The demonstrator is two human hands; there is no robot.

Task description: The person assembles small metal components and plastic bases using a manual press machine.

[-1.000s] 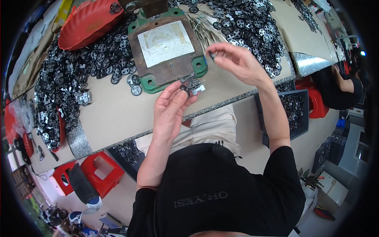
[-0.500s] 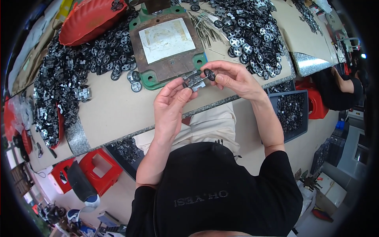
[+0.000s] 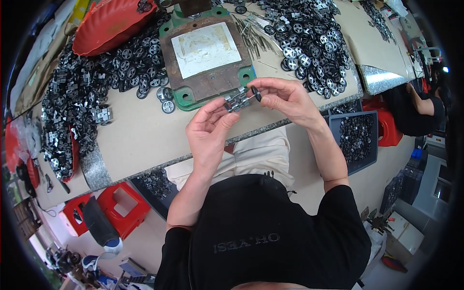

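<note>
Over the front part of the table, my left hand is closed on a small grey toy chassis, pinched between thumb and fingers. A dark wheel shows at the chassis end beside my left fingertips. My right hand grips a black toy wheel between thumb and forefinger. A thin metal axle runs from that wheel to the chassis. Just beyond both hands lies a green and brown metal press base, with a pale plate on top.
Piles of wheels lie at the right, beside loose metal axles. Grey chassis parts heap up at the left near a red scalloped tray. A grey bin of parts and red stools stand below the table.
The wheel in my right hand has turned more edge-on. The chassis in my left hand has tilted slightly, and both hands remain in nearly the same place.
</note>
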